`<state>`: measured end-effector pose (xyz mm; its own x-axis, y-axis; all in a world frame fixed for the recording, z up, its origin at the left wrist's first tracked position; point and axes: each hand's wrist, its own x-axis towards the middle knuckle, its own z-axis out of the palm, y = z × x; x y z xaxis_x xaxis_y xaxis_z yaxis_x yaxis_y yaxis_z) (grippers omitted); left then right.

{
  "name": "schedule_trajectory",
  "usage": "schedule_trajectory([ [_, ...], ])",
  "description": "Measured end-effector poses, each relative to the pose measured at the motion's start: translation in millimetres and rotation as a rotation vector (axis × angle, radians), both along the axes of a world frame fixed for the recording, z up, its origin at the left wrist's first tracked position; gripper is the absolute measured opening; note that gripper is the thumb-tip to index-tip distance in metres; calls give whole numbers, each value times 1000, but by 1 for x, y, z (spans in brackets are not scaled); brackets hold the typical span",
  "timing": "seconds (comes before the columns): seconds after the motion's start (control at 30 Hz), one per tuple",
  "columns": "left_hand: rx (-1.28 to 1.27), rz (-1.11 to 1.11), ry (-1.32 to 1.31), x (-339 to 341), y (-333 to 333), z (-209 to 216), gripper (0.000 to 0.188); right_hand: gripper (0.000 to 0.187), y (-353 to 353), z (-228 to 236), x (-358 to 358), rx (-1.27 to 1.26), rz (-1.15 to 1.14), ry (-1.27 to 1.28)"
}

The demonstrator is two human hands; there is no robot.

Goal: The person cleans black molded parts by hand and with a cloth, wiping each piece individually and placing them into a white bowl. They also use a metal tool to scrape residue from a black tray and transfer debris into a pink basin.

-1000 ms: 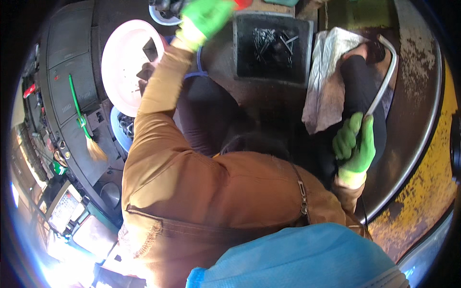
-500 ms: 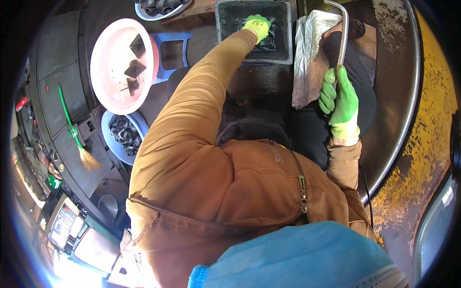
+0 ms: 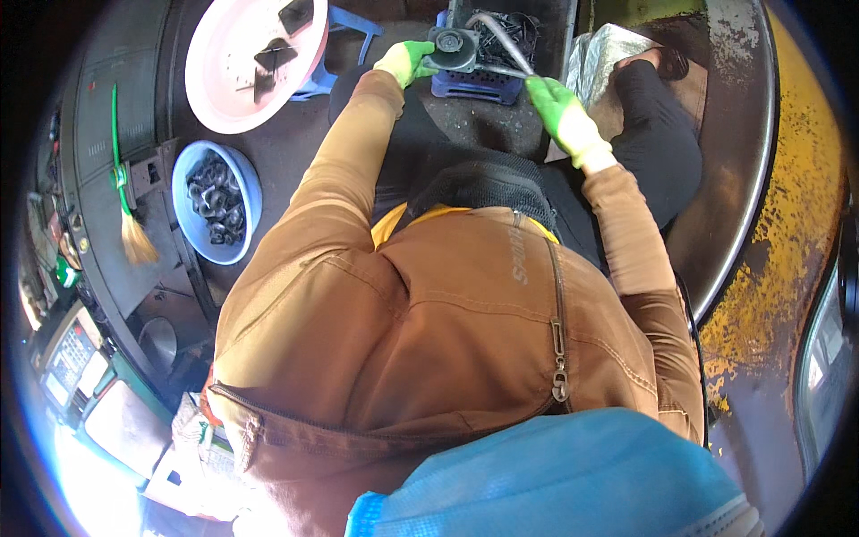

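My left hand (image 3: 404, 63), in a green-coated glove, is closed on the edge of a dark square plate-like part (image 3: 454, 50) with a raised round middle. In my right hand (image 3: 558, 109), gloved alike, is a bent grey metal rod (image 3: 504, 36), its curved end above and beyond the part. A second thin grey length runs from the part's side to my right fingers; whether it belongs to the rod I cannot tell. Just beyond the hands stands a black rectangular bin (image 3: 561, 40) with thin dark pieces (image 3: 514, 38) inside.
A blue plastic stool (image 3: 479, 88) is under the bin's near side. To the left are a pink basin (image 3: 224, 94) with several dark angular pieces and a blue tub (image 3: 250, 192) of black parts. At right, a silvery sack (image 3: 613, 49) lies near my leg and a curved metal edge.
My left hand has come back from the bin and now holds the square part. My right hand has moved left and forward, swinging the bent rod toward it. The view has shifted.
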<state>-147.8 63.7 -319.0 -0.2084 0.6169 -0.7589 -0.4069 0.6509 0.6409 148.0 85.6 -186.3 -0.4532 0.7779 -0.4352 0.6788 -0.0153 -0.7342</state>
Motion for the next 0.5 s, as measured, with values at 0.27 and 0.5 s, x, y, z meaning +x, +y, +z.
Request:
schedule_trajectory([
  [0.27,243,-336,853,5,6,-24,46,46,-18,-45,-33,306,206,-393],
  [0.5,558,-410,1122,34,8,-8,58,41,-21,-51,-36,386,149,-311],
])
